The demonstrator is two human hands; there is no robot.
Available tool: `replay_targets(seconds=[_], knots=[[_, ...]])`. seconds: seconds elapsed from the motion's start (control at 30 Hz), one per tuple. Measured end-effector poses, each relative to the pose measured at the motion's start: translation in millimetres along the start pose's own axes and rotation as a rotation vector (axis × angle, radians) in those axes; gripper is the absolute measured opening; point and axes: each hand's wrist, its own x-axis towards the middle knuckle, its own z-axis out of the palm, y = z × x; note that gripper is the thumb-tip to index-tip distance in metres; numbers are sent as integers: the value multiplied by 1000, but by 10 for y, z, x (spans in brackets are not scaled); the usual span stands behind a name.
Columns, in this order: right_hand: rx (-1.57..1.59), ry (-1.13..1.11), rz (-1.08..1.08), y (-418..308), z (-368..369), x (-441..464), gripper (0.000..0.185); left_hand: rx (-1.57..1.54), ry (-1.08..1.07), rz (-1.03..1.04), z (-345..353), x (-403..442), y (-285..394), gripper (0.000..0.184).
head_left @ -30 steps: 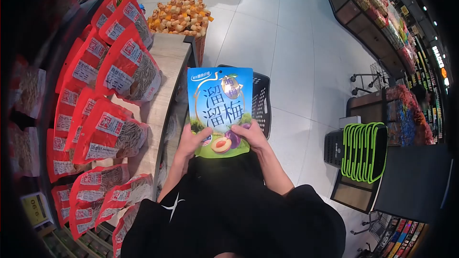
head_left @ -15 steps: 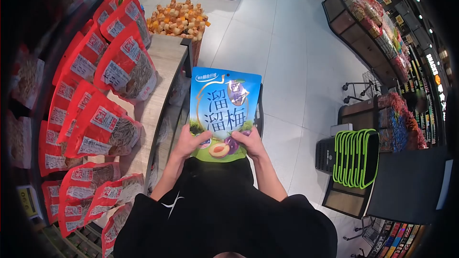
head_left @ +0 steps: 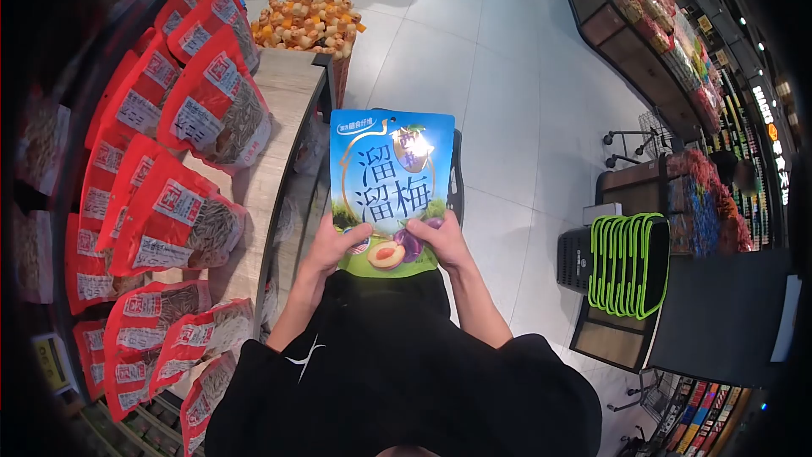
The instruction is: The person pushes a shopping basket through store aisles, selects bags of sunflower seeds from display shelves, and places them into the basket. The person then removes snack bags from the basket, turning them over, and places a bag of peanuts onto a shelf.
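A blue and green bag of dried plums (head_left: pixel 391 178) is held upright in front of my chest, its printed front facing me. My left hand (head_left: pixel 334 241) grips the lower left edge, thumb across the front. On the lower right edge my right hand (head_left: pixel 440 239) holds it the same way. The fingers behind the bag are hidden. Light glints off the small plum picture near the bag's top right. Part of a dark object shows behind the bag's right edge; I cannot make out what it is.
Red bags of sunflower seeds (head_left: pixel 220 106) stand along a wooden shelf (head_left: pixel 292 89) on my left. Farther ahead is a bin of small orange and tan items (head_left: pixel 309 21). Stacked baskets with green handles (head_left: pixel 626 267) stand at right, near a shopping cart (head_left: pixel 634 148). Pale floor tiles (head_left: pixel 507 110) stretch ahead.
The bag and both hands have shifted slightly up and left in view, with the grip unchanged. The surroundings have moved a little too, and the glint on the bag is brighter.
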Motion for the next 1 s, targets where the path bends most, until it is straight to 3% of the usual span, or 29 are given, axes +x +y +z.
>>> replay_targets(seconds=[0.77,0.87,0.93,0.97,1.0], knots=[[-13,27,6,82,-13,8,33,-82,-64,-14,8,-11,83,46],[-64,2,-1,83,22,32,44,-88,-26,-8,20,-17,74,45],[-174,142,-301,103,129,72,62,-48,38,44,57,-11,93,43],[-179,137,-302,117,125,72,62,-52,40,49,60,1,71,43],[-358,271,-355,135,127,61,67,29,94,81,68,16,50,42]])
